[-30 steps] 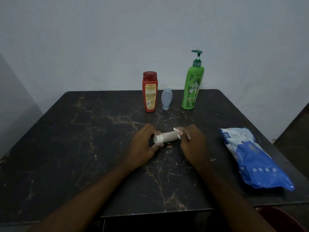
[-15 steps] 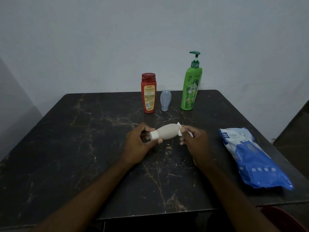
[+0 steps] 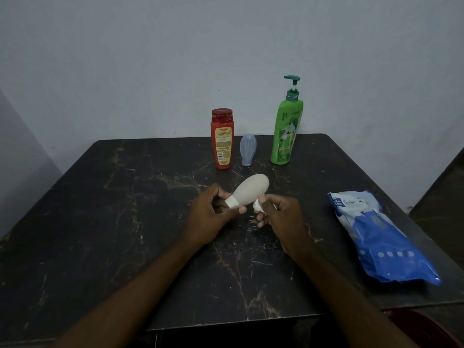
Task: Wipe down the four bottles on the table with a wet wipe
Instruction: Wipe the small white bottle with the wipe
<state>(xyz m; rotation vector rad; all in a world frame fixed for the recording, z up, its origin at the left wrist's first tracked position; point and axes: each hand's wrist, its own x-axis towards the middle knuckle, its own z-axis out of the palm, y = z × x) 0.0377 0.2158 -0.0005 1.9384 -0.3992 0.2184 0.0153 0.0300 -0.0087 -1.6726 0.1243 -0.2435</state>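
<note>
My left hand (image 3: 213,214) pinches the white cap end of a beige bulb-shaped bottle (image 3: 251,189), which tilts up and away from me above the table. My right hand (image 3: 278,217) grips a crumpled white wet wipe (image 3: 258,205) just beside the bottle's lower side. At the back stand a red bottle (image 3: 222,139), a small pale blue bottle (image 3: 248,149) resting on its cap, and a tall green pump bottle (image 3: 287,131).
The dark marble table (image 3: 125,222) spreads under both arms. A blue and white wet wipe pack (image 3: 376,234) lies flat at the right edge. A grey wall rises behind the table. Something dark red (image 3: 421,330) shows below the table's front right corner.
The beige bottle has swung from lying sideways between my hands to pointing up and away. My right hand with the wipe has slid off its far end toward its lower side.
</note>
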